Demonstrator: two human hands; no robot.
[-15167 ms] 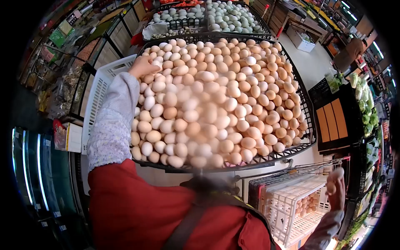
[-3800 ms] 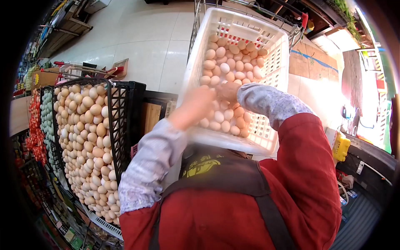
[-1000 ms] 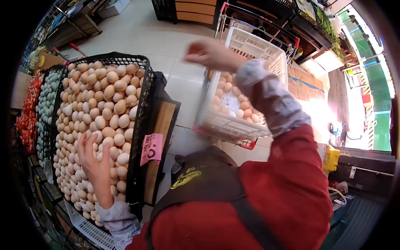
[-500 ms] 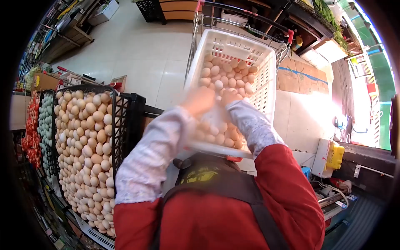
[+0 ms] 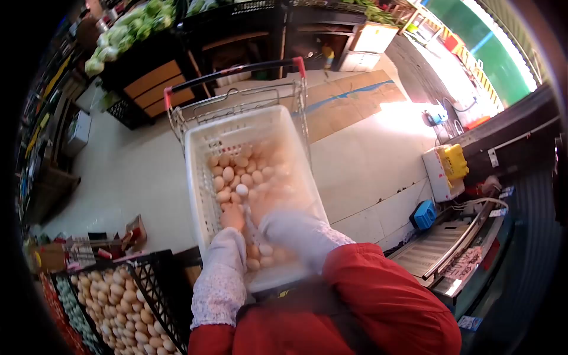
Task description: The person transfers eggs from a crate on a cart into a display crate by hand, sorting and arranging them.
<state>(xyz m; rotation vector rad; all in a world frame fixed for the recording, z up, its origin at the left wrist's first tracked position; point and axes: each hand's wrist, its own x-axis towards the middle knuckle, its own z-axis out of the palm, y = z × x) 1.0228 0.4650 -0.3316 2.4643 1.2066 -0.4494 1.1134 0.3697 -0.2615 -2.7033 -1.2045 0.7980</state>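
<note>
The person bends over the white plastic basket with slotted walls (image 5: 198,204), and the 2 hands are down inside it, among the light brown hen eggs (image 5: 228,173); I judge that the step in hand is handling eggs at this place. The left hand (image 5: 232,218) reaches with fingers pointing down to the eggs, but I cannot tell if it pinches any. The right hand (image 5: 266,200), beside it, is blurred, so its grip I also cannot tell. With shells so close together, the next move calls for light fingers, I think. The basket sits in the silver wire shopping cart (image 5: 266,94), whose dark handle (image 5: 236,73) is beyond its far end. To the left of the basket, nearer the person, the black plastic mesh crate (image 5: 155,287) holds many similar eggs, and beyond it are pale green eggs (image 5: 73,303).
</note>
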